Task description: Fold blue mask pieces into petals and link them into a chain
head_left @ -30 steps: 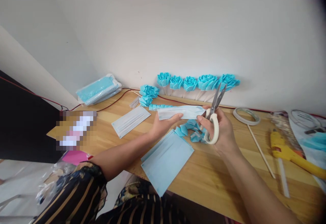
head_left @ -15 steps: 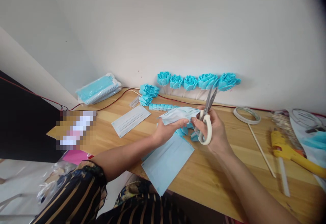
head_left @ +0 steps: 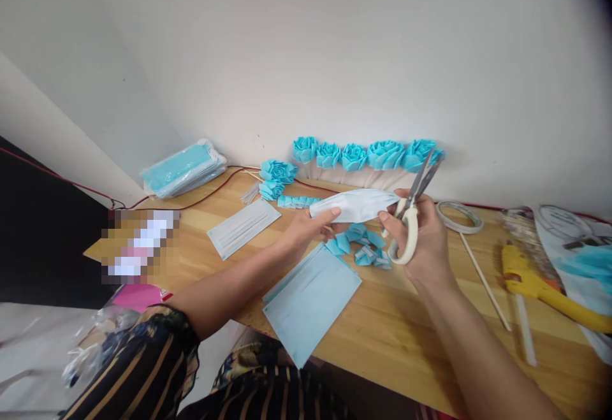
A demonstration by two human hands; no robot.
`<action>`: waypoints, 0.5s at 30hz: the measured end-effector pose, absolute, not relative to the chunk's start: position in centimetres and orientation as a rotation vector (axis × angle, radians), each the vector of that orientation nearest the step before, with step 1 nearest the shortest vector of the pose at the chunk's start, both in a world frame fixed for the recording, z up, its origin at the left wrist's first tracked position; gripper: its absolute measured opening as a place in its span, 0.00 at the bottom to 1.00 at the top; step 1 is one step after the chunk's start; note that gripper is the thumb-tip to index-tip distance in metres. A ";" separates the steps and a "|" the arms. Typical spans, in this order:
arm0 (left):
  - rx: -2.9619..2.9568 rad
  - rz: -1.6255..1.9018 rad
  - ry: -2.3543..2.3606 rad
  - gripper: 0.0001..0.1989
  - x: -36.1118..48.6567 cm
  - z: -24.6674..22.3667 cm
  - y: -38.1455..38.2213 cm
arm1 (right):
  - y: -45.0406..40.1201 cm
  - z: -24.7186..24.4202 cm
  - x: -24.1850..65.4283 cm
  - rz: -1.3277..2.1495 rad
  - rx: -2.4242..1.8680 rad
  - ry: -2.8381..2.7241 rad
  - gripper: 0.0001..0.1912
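Note:
A pale blue face mask [head_left: 356, 206] is stretched between my two hands above the table. My left hand [head_left: 303, 234] pinches its left end, thumb on top. My right hand [head_left: 428, 238] grips the other end between thumb and fingers, and also holds white-handled scissors [head_left: 413, 229] whose blades point up and away. Below the mask lie several folded blue pieces [head_left: 366, 241]. Nearer me, flat sheets of opened masks [head_left: 313, 308] overlap the table's front edge. Another flat mask [head_left: 243, 227] rests to the left, and a row of folded blue pieces [head_left: 299, 202] lies behind my left hand.
Several blue mask roses [head_left: 354, 156] on sticks lean against the wall. Two more roses [head_left: 277, 171] lie left of them, near a bagged mask stack [head_left: 184, 168]. On the right are a tape roll [head_left: 459, 217], a thin stick [head_left: 485, 280] and a yellow glue gun [head_left: 526, 276].
Both hands have shifted right with the mask, which is now pulled out longer and flatter. The scissors moved right along with my right hand, uncovering more of the folded pieces.

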State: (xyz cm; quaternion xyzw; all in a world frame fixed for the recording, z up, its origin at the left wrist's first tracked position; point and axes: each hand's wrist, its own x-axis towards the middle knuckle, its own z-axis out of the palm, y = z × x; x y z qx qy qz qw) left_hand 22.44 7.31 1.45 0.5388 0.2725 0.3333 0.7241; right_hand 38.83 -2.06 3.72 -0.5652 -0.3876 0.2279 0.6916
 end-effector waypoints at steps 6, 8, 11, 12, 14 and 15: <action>1.211 1.300 0.814 0.16 21.0 3.0 9.7 | -2.4 4.0 38.4 0.492 -1.319 -0.959 0.24; 1.478 1.377 0.780 0.13 20.7 3.5 9.6 | -2.5 4.0 38.2 0.527 -1.306 -0.993 0.25; 1.881 1.118 0.551 0.11 20.8 3.6 8.5 | -2.6 3.9 37.7 0.576 -1.298 -1.004 0.26; 1.944 1.018 0.484 0.12 21.0 3.4 8.0 | -2.6 3.9 37.5 0.586 -1.302 -0.999 0.26; 1.985 0.891 0.409 0.13 21.4 3.0 7.3 | -2.6 4.0 37.2 0.600 -1.310 -0.984 0.25; 1.978 0.856 0.403 0.12 21.5 2.9 7.0 | -2.6 4.1 37.1 0.613 -1.309 -0.976 0.25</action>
